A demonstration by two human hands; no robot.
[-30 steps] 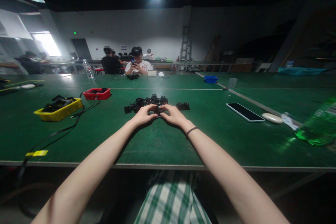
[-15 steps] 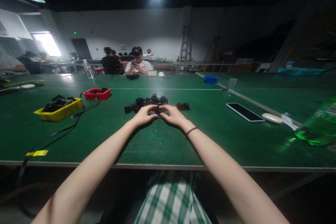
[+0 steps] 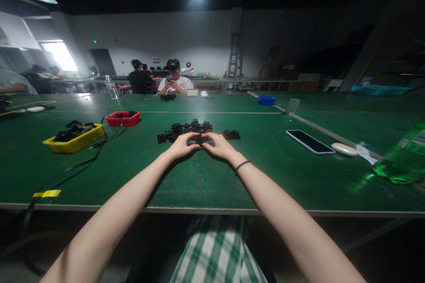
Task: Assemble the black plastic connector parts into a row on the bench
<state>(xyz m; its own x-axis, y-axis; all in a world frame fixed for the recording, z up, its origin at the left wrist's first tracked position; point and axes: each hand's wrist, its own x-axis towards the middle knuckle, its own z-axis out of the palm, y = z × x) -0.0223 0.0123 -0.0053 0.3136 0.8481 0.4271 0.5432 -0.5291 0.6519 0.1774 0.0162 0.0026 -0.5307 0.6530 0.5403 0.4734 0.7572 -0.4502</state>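
On the left stood the yellow tray (image 3: pixel 88 139) and the red tray (image 3: pixel 128 121), both holding black pieces (image 3: pixel 75 131), probably placed aside to leave working room. In the middle, a loose pile (image 3: pixel 175 131) lay just beyond the left hand (image 3: pixel 182 146), whose thumb and forefinger gripped a small black part (image 3: pixel 199 139). This part was low over the green table (image 3: pixel 199 185), between both hands. Its long axis seemed to run near to far, but which end was the front I could not tell. The right hand (image 3: pixel 217 144) pinched its other side, perhaps for steadiness. Farther right lay a small cluster (image 3: pixel 231 134), then a phone (image 3: pixel 310 142).
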